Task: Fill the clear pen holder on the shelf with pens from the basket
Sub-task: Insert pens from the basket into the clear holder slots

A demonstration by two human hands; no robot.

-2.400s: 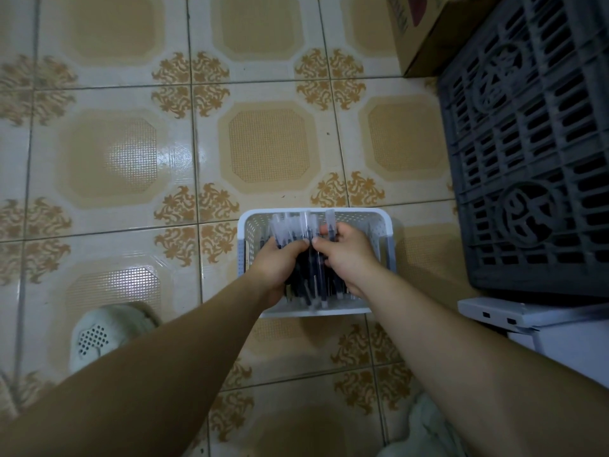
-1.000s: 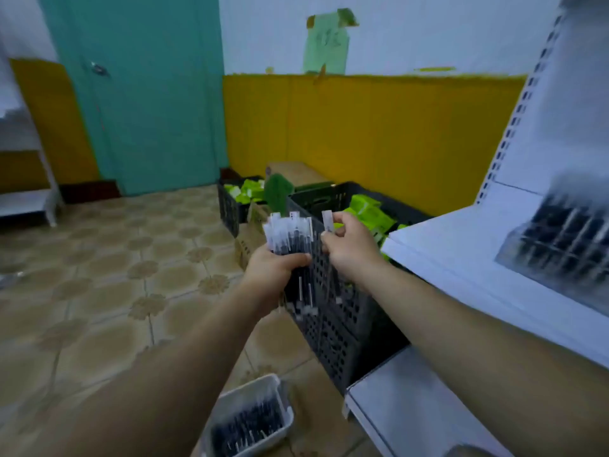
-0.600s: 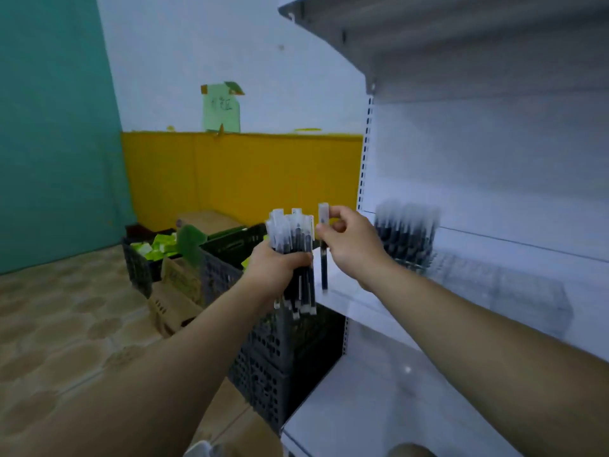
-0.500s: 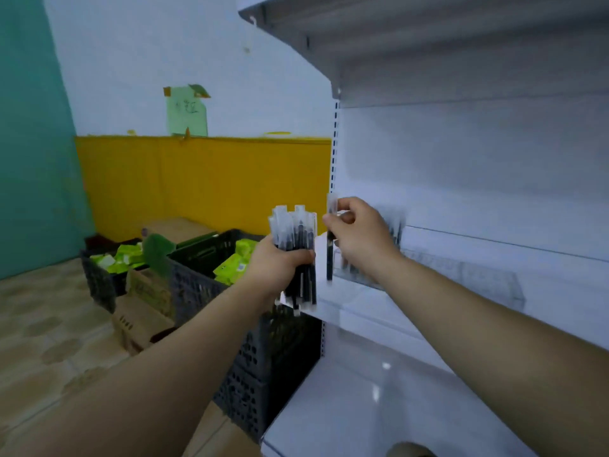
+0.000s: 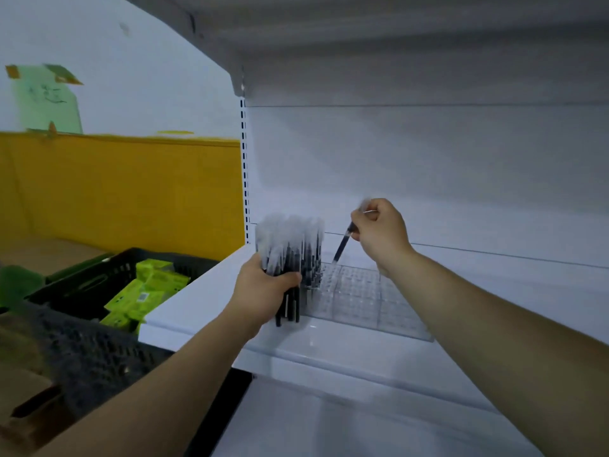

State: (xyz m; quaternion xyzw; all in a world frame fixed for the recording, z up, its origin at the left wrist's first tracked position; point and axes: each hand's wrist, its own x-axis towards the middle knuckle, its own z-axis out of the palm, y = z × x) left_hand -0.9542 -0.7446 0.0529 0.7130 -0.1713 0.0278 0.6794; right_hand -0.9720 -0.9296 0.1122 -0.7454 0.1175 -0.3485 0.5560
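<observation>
Pen holder (image 5: 362,295): clear plastic, flat rectangular tray w/ a grid of small cells, long axis running left-right along the white shelf (image 5: 204,301), sitting near the shelf's left end. One pen (image 5: 341,247), dark barrel, slants over its rear-left cells, tip down-left, top end up-right. Can't tell if the tip touches the grid. Right hand (image 5: 382,235) above the holder, fingers curled, pinching that pen's top end, back of hand toward cam. Left hand (image 5: 263,291) at the holder's left end, fingers wrapped tight round the lower part of a bundle of pens (image 5: 290,255), held upright w/ pale caps up, blurred. Left of shelf: black lattice crate (image 5: 99,324) w/ green packs (image 5: 145,291) inside.
</observation>
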